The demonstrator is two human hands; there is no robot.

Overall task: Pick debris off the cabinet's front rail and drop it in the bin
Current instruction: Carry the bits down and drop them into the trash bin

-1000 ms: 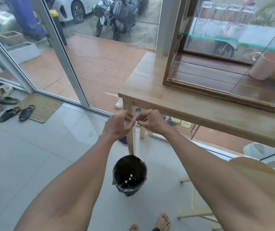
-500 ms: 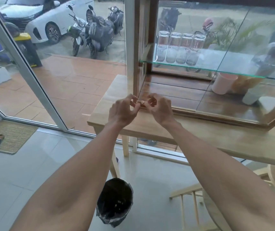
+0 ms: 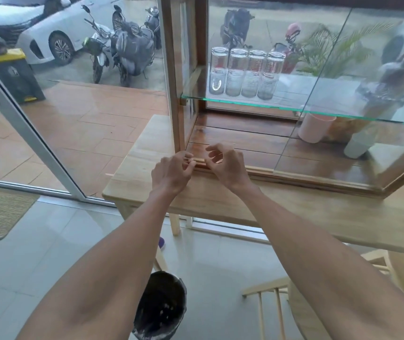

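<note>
A wood-framed glass cabinet stands on a light wooden table [image 3: 294, 207]. Its front rail [image 3: 294, 176] runs along the bottom edge. Both hands are at the rail's left end. My left hand [image 3: 171, 173] has its fingertips curled onto the rail, and my right hand [image 3: 223, 165] pinches at the rail just beside it. Whether either holds debris is too small to tell. The bin [image 3: 164, 307], lined with a black bag, sits on the floor below the table, partly hidden by my left forearm.
Several upside-down glasses [image 3: 245, 72] stand on the cabinet's glass shelf, with a pink cup [image 3: 316, 127] below. A wooden chair [image 3: 318, 303] is at lower right. Glass doors [image 3: 49, 143] and a mat [image 3: 0, 209] lie left.
My view and both hands rose from above the bin to the cabinet's front rail. The hands, pinched together before, have parted slightly and now touch the rail.
</note>
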